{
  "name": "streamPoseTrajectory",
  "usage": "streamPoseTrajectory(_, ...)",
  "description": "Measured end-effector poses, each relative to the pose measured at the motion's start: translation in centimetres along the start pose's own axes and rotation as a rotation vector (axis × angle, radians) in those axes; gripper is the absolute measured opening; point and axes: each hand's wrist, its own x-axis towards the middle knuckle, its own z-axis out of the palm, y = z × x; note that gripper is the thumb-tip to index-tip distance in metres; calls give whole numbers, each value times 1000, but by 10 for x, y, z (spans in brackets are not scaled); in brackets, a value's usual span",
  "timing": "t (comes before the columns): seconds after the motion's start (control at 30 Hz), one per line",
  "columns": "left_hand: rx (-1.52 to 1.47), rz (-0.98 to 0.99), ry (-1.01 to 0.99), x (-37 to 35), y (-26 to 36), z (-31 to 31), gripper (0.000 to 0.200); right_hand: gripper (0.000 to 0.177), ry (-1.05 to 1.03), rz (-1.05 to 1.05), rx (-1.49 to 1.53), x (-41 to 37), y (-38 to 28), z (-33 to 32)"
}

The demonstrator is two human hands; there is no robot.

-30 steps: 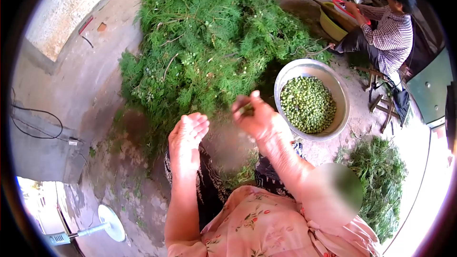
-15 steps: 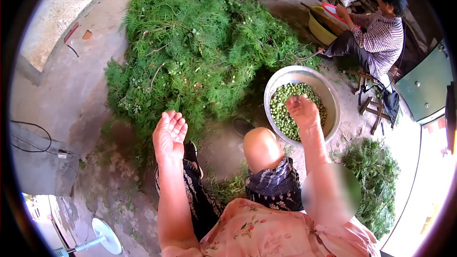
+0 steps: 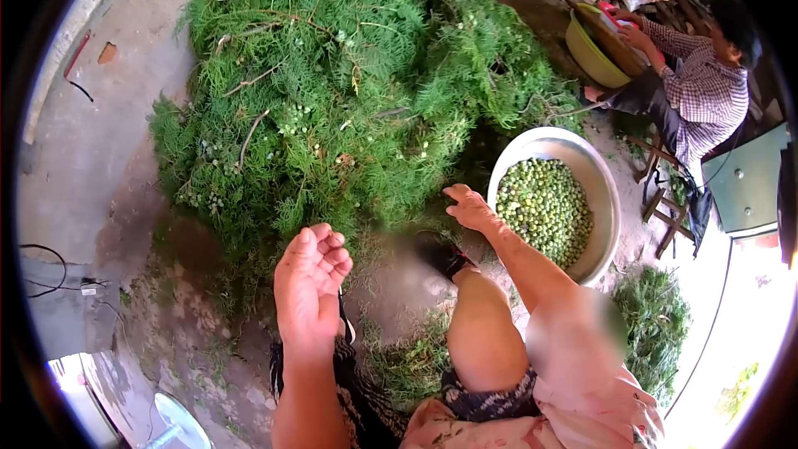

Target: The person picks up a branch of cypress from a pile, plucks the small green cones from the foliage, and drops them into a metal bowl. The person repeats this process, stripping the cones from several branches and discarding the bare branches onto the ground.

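Note:
My left hand (image 3: 316, 278) is raised palm up in front of the leafy pile, its fingers curled loosely with nothing visible in them. My right hand (image 3: 472, 206) is beside the left rim of the metal basin (image 3: 609, 199), fingers apart and nothing in them, close to the near edge of the pile. Small round green fruits (image 3: 544, 208) fill the bottom of the basin. The large pile of feathery green branches (image 3: 332, 100) lies on the ground ahead, with pale green fruits among its leaves.
At the upper right a person (image 3: 706, 87) sits beside a yellow-green tub (image 3: 586, 50). A wooden stool (image 3: 669, 220) stands near them. More cut greenery (image 3: 652, 328) lies at the right. A fan (image 3: 179, 424) is at the lower left.
My right hand has moved left from over the basin to beside its rim. My left hand has come slightly nearer and curled more. The view has shifted, and my right knee has moved.

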Motion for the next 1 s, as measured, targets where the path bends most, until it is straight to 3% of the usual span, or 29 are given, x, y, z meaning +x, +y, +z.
streamPoseTrajectory(0.23, -1, -8, 21, 8, 4, 11, 26, 58, -155, 163, -164, 81, -8, 23)
streamPoseTrajectory(0.37, 15, -32, 27, 12, 4, 9, 26, 56, -122, 263, -130, 104, 3, 36)
streamPoseTrajectory(0.47, 4, -25, 36, 14, 7, 12, 25, 50, -50, 86, -282, 110, 39, 60)
streamPoseTrajectory(0.5, 1, -21, 39, 15, 8, 13, 25, 44, 53, 58, -227, 94, 19, 47)
streamPoseTrajectory(0.63, -9, 9, 40, 17, 12, 14, 23, 39, 101, 21, 345, 71, 4, 24)
streamPoseTrajectory(0.73, 38, 32, 26, 23, 8, 11, 20, 38, 12, 115, 645, 37, -52, -18)
streamPoseTrajectory(0.93, 273, 174, 73, 29, 2, 11, 22, 37, -23, -276, 564, -19, -150, -51)
streamPoseTrajectory(1.0, 261, 241, 14, 30, 0, 8, 28, 37, -101, -277, 497, -41, -193, -65)
